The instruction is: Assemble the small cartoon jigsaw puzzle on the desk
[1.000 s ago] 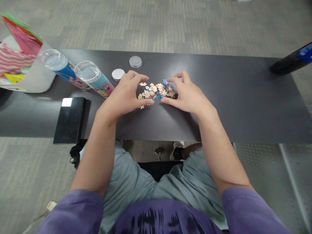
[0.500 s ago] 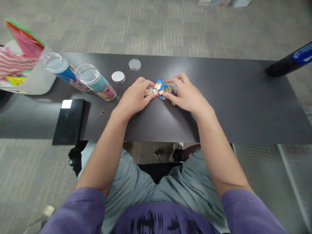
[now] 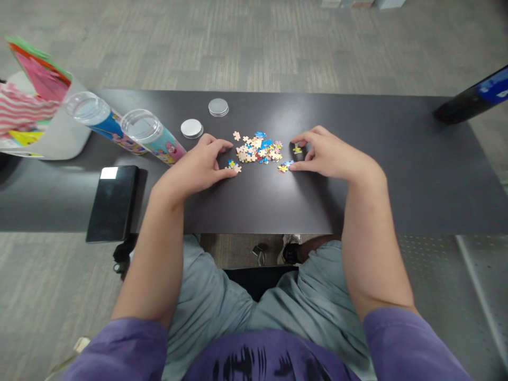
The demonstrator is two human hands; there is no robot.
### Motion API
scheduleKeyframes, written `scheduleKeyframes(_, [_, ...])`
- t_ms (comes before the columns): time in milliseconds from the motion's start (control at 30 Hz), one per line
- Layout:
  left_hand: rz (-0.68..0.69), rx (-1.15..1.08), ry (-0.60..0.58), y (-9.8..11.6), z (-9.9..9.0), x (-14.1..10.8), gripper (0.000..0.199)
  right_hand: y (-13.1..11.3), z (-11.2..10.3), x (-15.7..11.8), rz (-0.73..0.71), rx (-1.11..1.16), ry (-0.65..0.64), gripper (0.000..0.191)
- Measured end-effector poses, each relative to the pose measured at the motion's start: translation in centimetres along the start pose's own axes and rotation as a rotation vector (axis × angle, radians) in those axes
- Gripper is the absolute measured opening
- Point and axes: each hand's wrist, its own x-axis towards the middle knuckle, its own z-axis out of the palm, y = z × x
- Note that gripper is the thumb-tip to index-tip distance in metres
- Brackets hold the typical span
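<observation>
Puzzle pieces point(image 3: 251, 150) heaped loose, none visibly joined! Left hand point(image 3: 200, 162) at their nine o'clock, right hand point(image 3: 328, 152) at three, fingers parted, gripping nothing.

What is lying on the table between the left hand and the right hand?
In the head view, a loose pile of puzzle pieces lies between the left hand and the right hand, with small clusters near each.

The jigsaw pieces point(image 3: 251, 151) show matt, pale backs, wood or card. The dark tabletop point(image 3: 397, 169) is smooth with a soft sheen, the round lids point(image 3: 218, 106) look metallic, and the printed tubes point(image 3: 161, 140) have clear, glossy plastic tops.
</observation>
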Motion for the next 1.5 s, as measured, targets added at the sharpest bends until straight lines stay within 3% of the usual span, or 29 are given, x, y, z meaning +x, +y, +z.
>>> scheduleKeyframes(100, [0.026, 0.035, 0.129, 1.5, 2.0, 1.7, 0.059, -1.2, 1.2, 0.9, -0.01, -0.003, 0.039, 0.05])
scheduleKeyframes(233, [0.011, 0.055, 0.196, 3.3, 3.2, 2.6, 0.074, -2.6, 2.1, 1.3, -0.028, -0.007, 0.089, 0.047])
scheduleKeyframes(400, [-0.087, 0.18, 0.127, 3.6, 2.7, 1.3, 0.119, -1.5, 1.1, 0.1, 0.008, 0.0, 0.013, 0.09])
scheduleKeyframes(467, [-0.067, 0.225, 0.132, 3.7, 3.0, 1.2, 0.125, -1.0, 1.0, -0.2, 0.009, -0.011, 0.0, 0.097])
scheduleKeyframes(733, [0.096, 0.163, 0.133, 5.0, 5.0, 5.1, 0.075, -2.4, 2.9, 2.2, -0.037, -0.01, 0.053, 0.068])
scheduleKeyframes(933, [0.091, 0.058, 0.206, 5.4, 5.4, 6.9, 0.067, -1.3, 3.3, 3.0, -0.032, 0.01, 0.179, 0.056])
scheduleKeyframes(1033, [0.114, 0.015, 0.243, 5.2, 5.3, 6.7, 0.064, -0.8, 3.1, 2.8, -0.029, 0.002, 0.244, 0.05])
scheduleKeyframes(1167, [0.155, 0.029, 0.265, 5.1, 5.1, 5.8, 0.048, -0.6, 2.5, 2.4, -0.071, -0.008, 0.282, 0.027])
scheduleKeyframes(1267, [0.219, 0.109, 0.22, 5.8, 5.4, 4.9, 0.041, -0.6, 2.4, 2.4, -0.059, -0.001, 0.281, 0.012])
scheduleKeyframes(1400, [0.322, 0.315, 0.105, 7.3, 6.1, 4.1, 0.043, -0.8, 2.7, 2.4, -0.052, 0.035, 0.274, 0.017])
scheduleKeyframes(1500, [0.355, 0.377, 0.082, 7.8, 6.2, 3.7, 0.042, -1.0, 2.6, 2.2, -0.036, 0.068, 0.272, 0.021])
